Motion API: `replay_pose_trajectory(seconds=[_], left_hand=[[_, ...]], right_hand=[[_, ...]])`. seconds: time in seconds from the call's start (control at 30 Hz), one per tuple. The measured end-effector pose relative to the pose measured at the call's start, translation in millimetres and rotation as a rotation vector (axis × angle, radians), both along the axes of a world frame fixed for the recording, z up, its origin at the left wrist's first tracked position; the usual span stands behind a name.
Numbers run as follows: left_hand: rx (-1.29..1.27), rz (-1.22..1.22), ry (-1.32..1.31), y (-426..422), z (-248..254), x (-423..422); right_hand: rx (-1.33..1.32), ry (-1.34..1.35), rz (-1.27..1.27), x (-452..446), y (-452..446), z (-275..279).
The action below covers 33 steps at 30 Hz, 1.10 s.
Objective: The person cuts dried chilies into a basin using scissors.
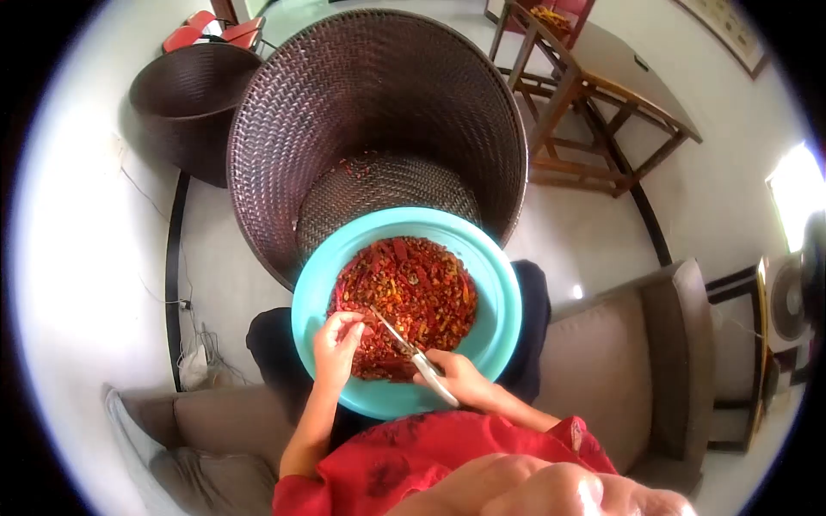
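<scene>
A turquoise basin (310,344) rests on my lap, holding a heap of cut red chili peppers (422,292) with yellowish bits among them. Over its near right side, my right hand (452,377) grips the light-coloured handles of a pair of scissors (397,335). The blades point up and left across the chilies, close to my left fingertips. Above the basin's left part, my left hand (338,340) has its fingers pinched together on a small red chili pepper, mostly covered by the fingers.
Just beyond the basin stands a large dark woven basket chair (284,138), with small red bits on its seat. A second woven chair (194,103) is behind it at left. A wooden table (628,73) stands at far right. A sofa (594,361) is under me.
</scene>
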<state>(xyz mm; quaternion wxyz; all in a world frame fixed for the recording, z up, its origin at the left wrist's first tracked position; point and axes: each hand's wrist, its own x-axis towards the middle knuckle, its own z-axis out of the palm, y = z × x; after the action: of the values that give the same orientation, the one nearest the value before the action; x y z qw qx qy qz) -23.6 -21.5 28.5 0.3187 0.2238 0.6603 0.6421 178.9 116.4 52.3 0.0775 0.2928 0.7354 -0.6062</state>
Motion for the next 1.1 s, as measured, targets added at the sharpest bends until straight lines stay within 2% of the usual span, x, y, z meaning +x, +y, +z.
replay_pose_trajectory(seconds=[0.13,0.33,0.5,0.53,0.57,0.6,0.63,0.73,0.8,0.83,0.87,0.93,1.03,1.1], left_hand=[[0.062,0.023,-0.041,-2,-1,-1],[0.056,0.007,-0.006,-3,-4,1],[0.012,0.019,-0.088,-1,-7,-3],[0.012,-0.003,-0.002,0,-1,-5],[0.025,0.014,0.002,4,10,-4],[-0.031,-0.029,0.173,9,22,-9],[-0.001,-0.001,0.586,26,51,-17],[-0.021,0.059,0.823,50,79,-15],[0.018,0.095,0.667,57,79,0],[0.051,0.122,0.707,58,69,4],[0.116,0.139,0.737,60,54,7],[0.022,0.041,0.608,54,41,5],[0.002,-0.017,0.475,45,40,2],[0.063,0.036,0.495,46,33,1]], right_hand=[[0.067,-0.074,0.117,-4,1,5],[0.107,-0.047,0.059,-6,-9,-1],[0.023,0.079,-0.055,-8,-12,-1],[0.068,0.147,-0.074,-6,-12,-10],[0.050,0.087,-0.077,-6,-11,-3],[0.062,0.073,-0.055,-5,-5,-11],[0.017,0.082,-0.116,-2,0,-17],[-0.044,0.162,-0.145,0,5,-11],[-0.151,0.254,-0.203,-1,4,-1],[-0.142,0.269,-0.209,-1,3,-2],[-0.133,0.259,-0.212,-2,3,2],[-0.130,0.251,-0.161,-5,0,10],[-0.049,0.153,-0.108,-3,2,-8],[-0.007,0.124,-0.092,-5,3,-17]])
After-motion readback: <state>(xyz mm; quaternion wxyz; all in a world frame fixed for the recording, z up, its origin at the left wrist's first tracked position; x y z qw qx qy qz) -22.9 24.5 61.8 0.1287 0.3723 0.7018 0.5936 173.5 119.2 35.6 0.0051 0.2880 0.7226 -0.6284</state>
